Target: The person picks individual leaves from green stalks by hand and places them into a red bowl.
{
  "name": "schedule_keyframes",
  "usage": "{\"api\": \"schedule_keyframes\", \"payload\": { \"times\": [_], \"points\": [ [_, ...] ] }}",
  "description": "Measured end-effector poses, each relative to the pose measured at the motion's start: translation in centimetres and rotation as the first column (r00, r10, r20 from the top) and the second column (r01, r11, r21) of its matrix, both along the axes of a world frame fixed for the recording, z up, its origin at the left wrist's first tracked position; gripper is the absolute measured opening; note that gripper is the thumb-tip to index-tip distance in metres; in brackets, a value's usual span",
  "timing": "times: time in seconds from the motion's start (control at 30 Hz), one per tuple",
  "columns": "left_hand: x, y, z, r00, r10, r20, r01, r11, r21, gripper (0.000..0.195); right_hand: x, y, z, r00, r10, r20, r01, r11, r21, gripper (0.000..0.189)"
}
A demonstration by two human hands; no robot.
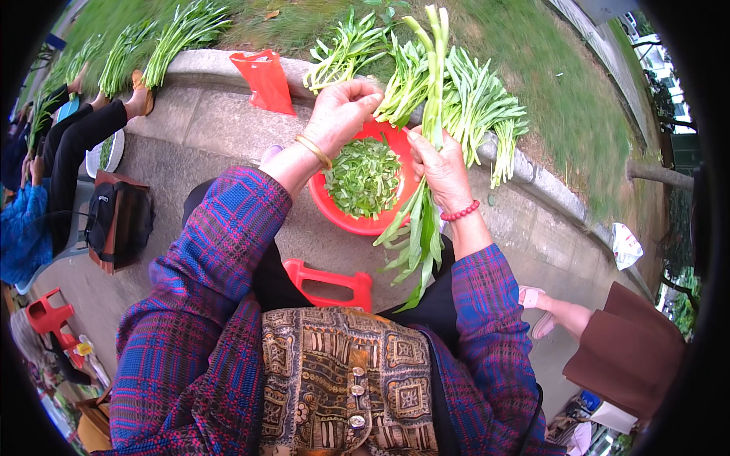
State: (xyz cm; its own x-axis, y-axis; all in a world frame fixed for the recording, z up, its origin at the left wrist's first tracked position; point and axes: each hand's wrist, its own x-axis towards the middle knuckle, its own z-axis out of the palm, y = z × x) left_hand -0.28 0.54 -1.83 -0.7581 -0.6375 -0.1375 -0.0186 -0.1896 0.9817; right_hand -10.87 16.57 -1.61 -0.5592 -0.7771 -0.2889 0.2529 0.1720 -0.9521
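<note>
My right hand [439, 165] grips a few thick stalks of leafy greens [434, 102], which look like water spinach. Their cut stems point away from me, and the long leaves hang down past my wrist with its red bead bracelet. Left of the stalks is my left hand [347, 111], wearing a gold-coloured bangle, its thumb and fingers pinched together. Nothing shows between those fingertips. Beneath both hands stands a red plastic basin [356, 227], partly hidden by the right hand and the leaves. Chopped or torn green pieces [365, 176] lie inside it.
Bunches of greens [479, 102] lie along the stone kerb [524, 165] beside grass. A red plastic bag [265, 82] leans on the kerb. Near my knees is a red plastic stool [331, 285]. A brown bag [120, 219] and seated people are left; a person's legs [556, 316] are right.
</note>
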Motion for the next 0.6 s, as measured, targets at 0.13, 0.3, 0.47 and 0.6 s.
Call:
{"api": "schedule_keyframes", "payload": {
  "times": [0.13, 0.3, 0.47, 0.6],
  "points": [
    [-0.2, 1.2, -0.7, 0.982, -0.134, -0.132, 0.132, 0.991, -0.023, 0.018, 0.1, 0.0, 0.3, 1.0, 0.0, 0.017, 0.001, 1.0, -0.027, 0.024],
    [-0.9, 1.0, -2.1, 0.982, -0.185, 0.028, 0.187, 0.962, -0.2, 0.012, 0.4, -0.2, 0.1, 1.0, 0.014, -0.002, -0.014, 1.0, -0.024, 0.024],
    [-1.2, 1.3, -2.0, 0.996, -0.086, -0.015, 0.085, 0.995, -0.046, 0.006, 0.6, -0.2, 0.3, 0.998, -0.051, 0.022, 0.052, 0.998, -0.036, 0.022],
    [-1.4, 1.6, -1.2, 0.997, -0.033, -0.072, 0.042, 0.99, 0.133, 0.007, 1.4, -0.5, 0.1, 0.993, -0.115, 0.039, 0.116, 0.992, -0.049, 0.022]
  ]
}}
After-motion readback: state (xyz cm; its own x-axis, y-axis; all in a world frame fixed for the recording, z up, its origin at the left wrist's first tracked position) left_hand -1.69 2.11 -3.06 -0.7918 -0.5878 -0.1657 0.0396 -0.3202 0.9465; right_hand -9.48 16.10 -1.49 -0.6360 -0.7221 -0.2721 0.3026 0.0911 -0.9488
